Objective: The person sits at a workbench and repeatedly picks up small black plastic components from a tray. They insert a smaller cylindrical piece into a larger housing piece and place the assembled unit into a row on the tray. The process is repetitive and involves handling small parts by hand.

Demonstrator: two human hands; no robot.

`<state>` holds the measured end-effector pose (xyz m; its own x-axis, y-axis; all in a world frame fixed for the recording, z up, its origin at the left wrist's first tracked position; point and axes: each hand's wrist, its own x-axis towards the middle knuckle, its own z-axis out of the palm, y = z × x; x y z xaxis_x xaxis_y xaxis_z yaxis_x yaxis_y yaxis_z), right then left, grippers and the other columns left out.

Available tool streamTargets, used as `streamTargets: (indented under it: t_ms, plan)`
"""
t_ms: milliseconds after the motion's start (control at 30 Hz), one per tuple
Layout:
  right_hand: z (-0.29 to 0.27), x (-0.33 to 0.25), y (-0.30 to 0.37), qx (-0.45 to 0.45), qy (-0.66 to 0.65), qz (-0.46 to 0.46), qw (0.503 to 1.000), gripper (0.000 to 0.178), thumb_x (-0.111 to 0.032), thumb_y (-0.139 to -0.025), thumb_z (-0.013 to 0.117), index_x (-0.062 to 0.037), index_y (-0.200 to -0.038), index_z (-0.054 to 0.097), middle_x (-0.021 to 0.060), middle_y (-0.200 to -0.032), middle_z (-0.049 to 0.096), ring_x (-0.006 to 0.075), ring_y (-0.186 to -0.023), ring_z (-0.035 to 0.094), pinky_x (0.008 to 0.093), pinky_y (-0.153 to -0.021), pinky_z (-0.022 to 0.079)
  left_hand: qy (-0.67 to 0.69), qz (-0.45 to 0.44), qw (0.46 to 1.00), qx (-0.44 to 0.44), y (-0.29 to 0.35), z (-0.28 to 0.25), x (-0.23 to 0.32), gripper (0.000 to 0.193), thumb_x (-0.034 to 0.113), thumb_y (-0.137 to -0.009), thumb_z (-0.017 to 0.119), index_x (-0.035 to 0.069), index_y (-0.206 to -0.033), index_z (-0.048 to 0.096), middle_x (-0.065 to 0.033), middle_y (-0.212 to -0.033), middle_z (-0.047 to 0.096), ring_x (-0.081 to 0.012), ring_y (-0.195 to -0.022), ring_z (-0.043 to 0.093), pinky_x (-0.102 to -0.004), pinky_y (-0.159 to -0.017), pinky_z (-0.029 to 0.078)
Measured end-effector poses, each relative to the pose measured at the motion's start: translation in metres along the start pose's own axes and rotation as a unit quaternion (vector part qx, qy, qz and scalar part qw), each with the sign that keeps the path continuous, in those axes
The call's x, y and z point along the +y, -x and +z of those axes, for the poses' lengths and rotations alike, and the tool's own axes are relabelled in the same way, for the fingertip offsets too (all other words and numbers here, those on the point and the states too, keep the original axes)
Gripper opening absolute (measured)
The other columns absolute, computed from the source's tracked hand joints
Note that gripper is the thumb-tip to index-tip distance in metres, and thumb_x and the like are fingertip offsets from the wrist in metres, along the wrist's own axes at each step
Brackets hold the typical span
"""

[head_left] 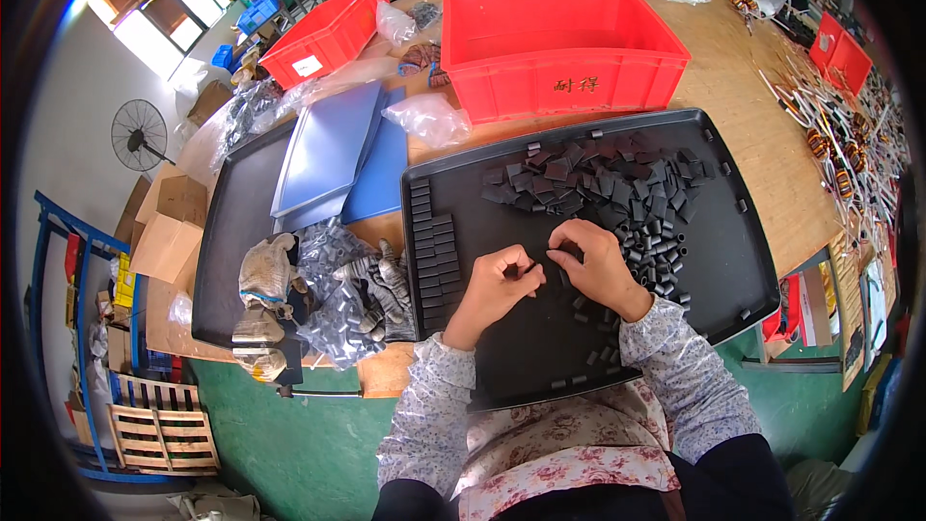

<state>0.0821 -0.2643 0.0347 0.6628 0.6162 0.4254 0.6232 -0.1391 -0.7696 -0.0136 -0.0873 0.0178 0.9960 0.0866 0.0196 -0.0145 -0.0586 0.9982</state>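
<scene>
Over the middle of a large black tray [502, 367], my left hand [502, 287] and my right hand [592, 262] are close together, thumbs and fingertips pinched. Something small and dark may be at the fingertips, but it is too small to make out. Flat black pieces [559, 169] lie heaped along the tray's far side. Beside my right hand is a pile of short black tubes [658, 249], with several more scattered under that wrist. Left of my left hand, black pieces stand in neat rows [436, 256] against the tray's wall.
An empty red bin [569, 87] stands beyond the tray, another red bin [328, 34] farther left. Blue folders [333, 150], bagged grey parts [333, 260] and work gloves [265, 275] lie to the left on a second black tray [227, 232]. Wires [830, 125] cover the right side.
</scene>
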Motion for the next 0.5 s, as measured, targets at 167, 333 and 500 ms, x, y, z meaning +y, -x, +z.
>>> streamTargets:
  t_ms: [167,333,500]
  plan:
    - [0.0,0.004,0.0,-0.002,-0.251,0.127,0.96,0.014,0.0,-0.087,0.072,-0.0016,-0.097,0.064,0.0021,-0.087,0.067,0.0107,-0.076,0.066,0.0249,-0.074,0.051,0.063,-0.009,0.998,0.001,0.001,0.007,0.003,0.022,0.006,-0.084,0.08,0.003,-0.086,0.058,-0.0039,-0.089,0.066,-0.0088,-0.077,0.065,-0.0226,-0.068,0.053]
    - [-0.008,-0.006,-0.005,-0.034,-0.428,0.194,0.882,0.008,-0.002,-0.09,0.07,-0.0013,-0.095,0.065,0.0009,-0.089,0.067,0.0087,-0.081,0.065,0.0247,-0.076,0.052,0.074,0.013,0.997,0.009,0.0,0.009,0.01,0.025,0.009,-0.08,0.085,0.002,-0.092,0.064,-0.0028,-0.09,0.067,-0.0075,-0.078,0.063,-0.0223,-0.069,0.052]
    - [-0.008,-0.005,-0.002,-0.073,-0.385,0.19,0.9,0.006,-0.002,-0.091,0.069,-0.0014,-0.095,0.065,0.0005,-0.09,0.067,0.0065,-0.083,0.063,0.0241,-0.074,0.051,0.039,-0.032,0.998,-0.023,0.003,0.002,-0.001,0.019,0.003,-0.082,0.08,0.001,-0.098,0.069,-0.0039,-0.088,0.069,-0.0091,-0.078,0.065,-0.0246,-0.071,0.054]
